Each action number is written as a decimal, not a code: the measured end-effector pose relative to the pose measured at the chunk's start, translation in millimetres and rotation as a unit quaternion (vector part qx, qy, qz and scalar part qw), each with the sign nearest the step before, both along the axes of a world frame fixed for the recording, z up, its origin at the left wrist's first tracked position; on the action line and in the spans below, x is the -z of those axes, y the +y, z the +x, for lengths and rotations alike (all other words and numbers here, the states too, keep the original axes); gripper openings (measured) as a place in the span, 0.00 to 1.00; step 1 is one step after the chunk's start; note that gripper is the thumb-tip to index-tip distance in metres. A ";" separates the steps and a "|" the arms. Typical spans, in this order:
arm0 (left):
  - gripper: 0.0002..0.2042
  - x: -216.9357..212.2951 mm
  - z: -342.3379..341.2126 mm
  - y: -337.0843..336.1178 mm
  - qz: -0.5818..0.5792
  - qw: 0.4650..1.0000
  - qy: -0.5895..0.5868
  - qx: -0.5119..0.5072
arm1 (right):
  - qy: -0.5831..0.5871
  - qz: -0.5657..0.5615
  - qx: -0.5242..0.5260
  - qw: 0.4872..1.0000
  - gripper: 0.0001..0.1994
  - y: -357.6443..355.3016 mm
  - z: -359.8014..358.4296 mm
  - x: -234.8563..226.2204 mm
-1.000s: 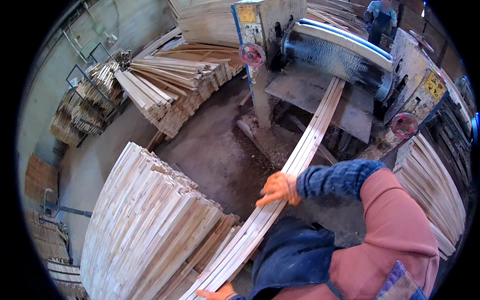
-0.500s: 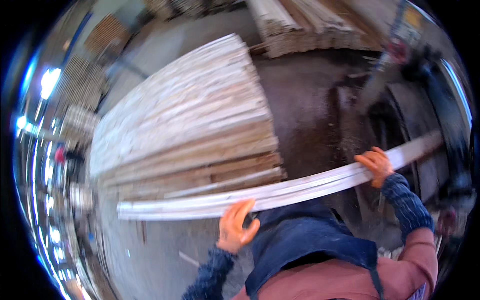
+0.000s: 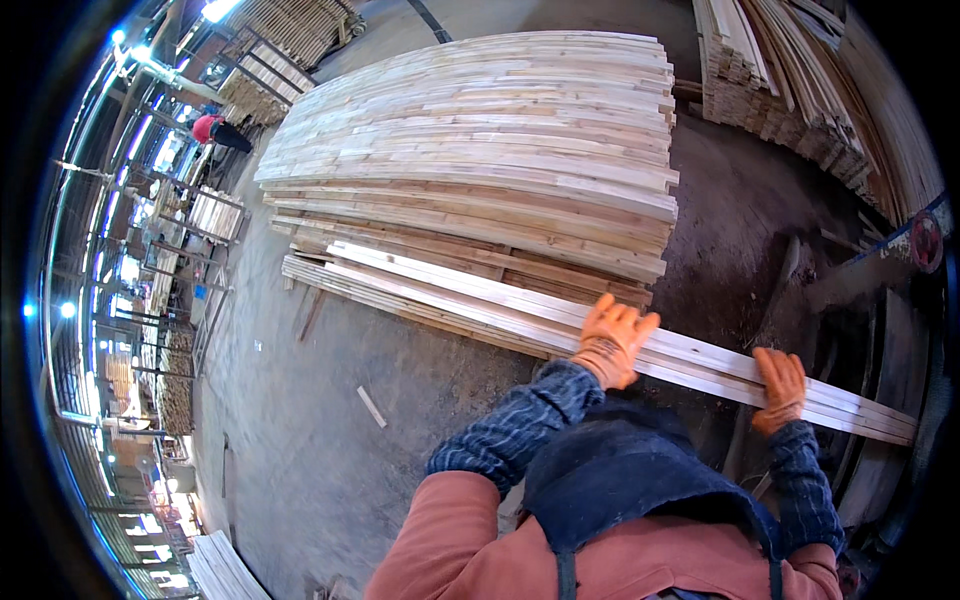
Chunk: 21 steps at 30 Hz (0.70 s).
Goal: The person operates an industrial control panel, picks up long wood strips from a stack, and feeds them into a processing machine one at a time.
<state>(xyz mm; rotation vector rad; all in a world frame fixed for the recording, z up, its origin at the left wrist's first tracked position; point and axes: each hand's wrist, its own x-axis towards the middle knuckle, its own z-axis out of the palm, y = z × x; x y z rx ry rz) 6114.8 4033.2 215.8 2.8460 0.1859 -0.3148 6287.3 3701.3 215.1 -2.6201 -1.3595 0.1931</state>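
Several long pale wooden strips [image 3: 480,298] run side by side from the near edge of the big stack toward the machine at the right. My left hand [image 3: 612,342], in an orange glove, is closed over the strips near their middle, fingers across the far edge. Closer to their right end, my gloved right hand [image 3: 780,390] grips the same strips, its thumb side partly hidden. Their left part lies over lower boards [image 3: 400,303] beside the stack of boards [image 3: 480,130].
Another lumber stack [image 3: 790,110] stands at the far right. Dark machinery with a red handwheel [image 3: 927,240] is on the right. A loose wood offcut [image 3: 372,407] lies on the concrete floor [image 3: 300,440]. A person in red [image 3: 208,128] is far left, near racks of boards.
The strips have shifted right and now slant down toward the right. My left hand, open beside them before, has closed over them. The view has turned.
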 end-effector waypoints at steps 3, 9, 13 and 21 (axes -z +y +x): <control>0.52 6.7 5.2 -17.4 -0.067 0.991 -0.110 0.045 | 0.038 -0.027 -0.030 0.998 0.54 42.6 -15.7 -12.2; 0.59 7.7 -55.7 85.8 0.070 0.993 -0.089 0.011 | 0.000 -0.023 0.002 1.000 0.55 3.3 8.9 -0.9; 0.55 -8.3 -101.1 158.0 0.107 0.993 -0.033 -0.031 | -0.021 -0.054 0.044 0.997 0.57 -19.2 13.4 2.9; 0.47 -22.3 -75.9 79.5 0.033 0.999 0.036 -0.001 | 0.038 -0.064 -0.005 0.997 0.56 3.8 -12.5 -16.8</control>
